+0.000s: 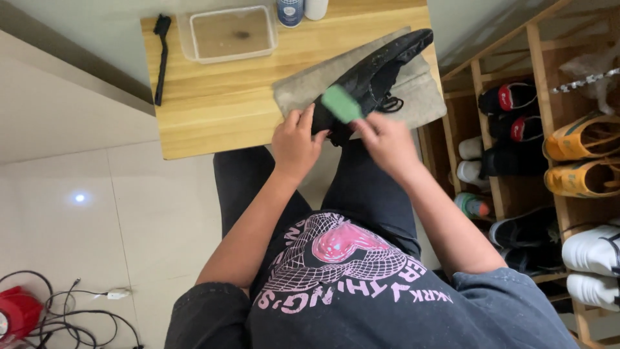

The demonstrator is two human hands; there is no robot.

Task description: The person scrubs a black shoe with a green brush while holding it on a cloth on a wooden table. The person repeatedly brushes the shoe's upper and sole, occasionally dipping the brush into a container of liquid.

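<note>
The black shoe lies tilted on a grey cloth at the near right corner of the wooden table, its heel end hanging past the table's edge toward the person's lap. The left hand has its fingers curled round the heel end, holding it. The right hand pinches a small green pad between the fingers and holds it against the side of the shoe.

Risks noted:
- The shoe rests only partly on the table. Firm pressure from the pad could tip it off the edge if the left grip loosens.
- The cloth lies at the very corner; a pull toward the body could drag it, and the shoe with it, off the table.
- A loose lace lies just beside the pad and could snag under it.
- A clear tub sits well apart at the far side. Two bottles stand next to it, nearer the shoe's toe; a wide swing of the shoe could knock them.
- A black brush lies at the far left edge, clear of the work.
</note>
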